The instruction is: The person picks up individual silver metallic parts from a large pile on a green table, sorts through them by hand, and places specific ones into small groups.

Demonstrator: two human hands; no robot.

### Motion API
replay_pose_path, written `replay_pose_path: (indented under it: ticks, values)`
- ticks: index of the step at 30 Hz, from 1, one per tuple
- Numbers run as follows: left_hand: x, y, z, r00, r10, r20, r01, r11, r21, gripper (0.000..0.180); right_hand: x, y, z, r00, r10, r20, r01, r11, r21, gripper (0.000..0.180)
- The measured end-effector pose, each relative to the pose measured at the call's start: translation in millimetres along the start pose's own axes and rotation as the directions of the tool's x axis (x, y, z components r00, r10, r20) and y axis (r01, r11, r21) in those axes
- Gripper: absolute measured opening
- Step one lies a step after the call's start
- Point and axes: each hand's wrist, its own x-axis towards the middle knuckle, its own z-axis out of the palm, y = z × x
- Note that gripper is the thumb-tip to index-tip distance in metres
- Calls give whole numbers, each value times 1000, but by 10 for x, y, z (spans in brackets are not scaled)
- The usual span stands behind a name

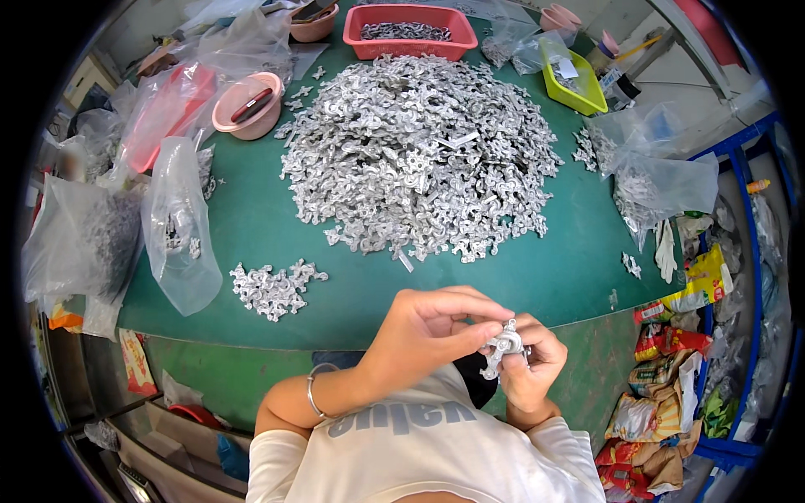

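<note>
Close to my chest, past the table's front edge, both hands are around small silver metal castings [503,344]. My left hand [432,331] pinches one casting between thumb and fingertips. My right hand [534,359] is curled around castings from the other side; how many lie in its palm is hidden. Beyond my hands rises a large heap of similar castings [419,159] on the green table [369,314]. A smaller pile of castings [275,289] lies to the left, near the front edge.
Behind the heap stands a red tray [408,17] holding castings. A pink bowl [247,105] with a dark red tool and clear plastic bags [180,226] sit left. On the right are a yellow-green basket [574,80], another bag of castings [658,184] and a white glove [665,251].
</note>
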Motion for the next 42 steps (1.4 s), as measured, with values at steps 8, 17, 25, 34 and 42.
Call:
replay_pose_path:
  ticks: [8, 17, 25, 34, 42]
  values:
    - [-29, -29, -4, 994, 108, 14, -108, 994, 20, 23, 11, -115, 102, 981, 77, -176, -85, 996, -41, 24]
    - [-58, -14, -23, 992, 122, 44, -127, 984, 127, 26, -47, -66, 36, 992, 63, -112, -51, 994, 101, 13]
    - [-81, 17, -23, 991, 123, 49, -131, 970, 206, 26, -58, -41, 22, 995, 29, -92, -23, 998, 63, 13]
    - [-95, 12, -30, 991, 123, 42, -129, 972, 196, 25, -54, -41, 22, 998, 29, -57, -25, 997, 69, 14]
    - [-98, -7, -13, 990, 143, 22, -144, 987, 74, 26, -24, -62, 67, 996, 66, -59, -59, 992, 109, 12]
